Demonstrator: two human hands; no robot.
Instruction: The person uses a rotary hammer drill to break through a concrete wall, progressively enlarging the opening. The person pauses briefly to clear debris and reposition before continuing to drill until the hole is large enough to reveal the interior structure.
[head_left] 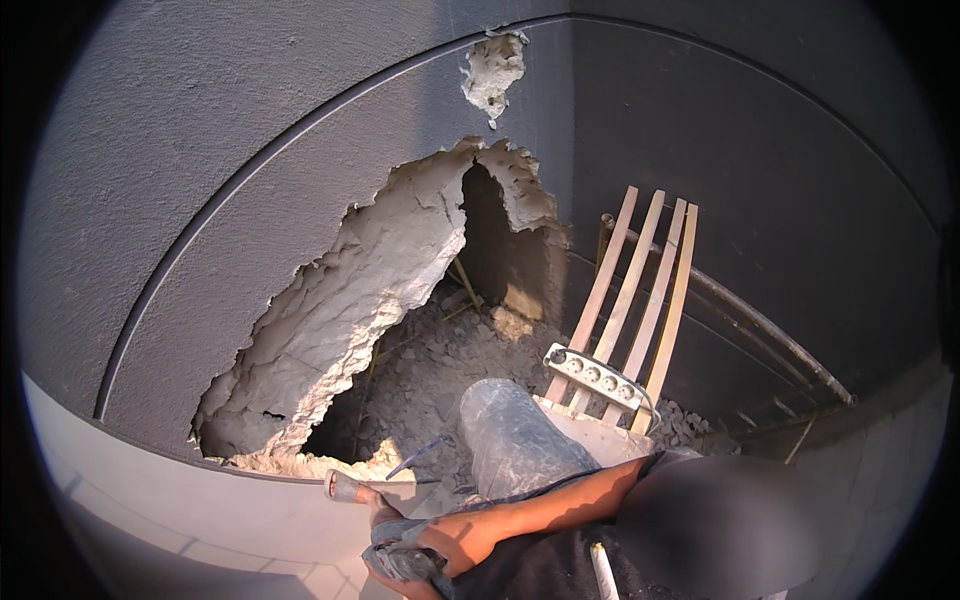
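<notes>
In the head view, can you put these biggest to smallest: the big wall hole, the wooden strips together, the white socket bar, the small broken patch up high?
1. Big wall hole
2. Wooden strips together
3. White socket bar and small broken patch: too alike to rank

Rough matt wall (300, 200), smooth wooden slats (630, 275)

Building site: broken-open grey wall (290, 215), rubble (432, 350), wooden slats (632, 268), power strip (596, 378).
</notes>
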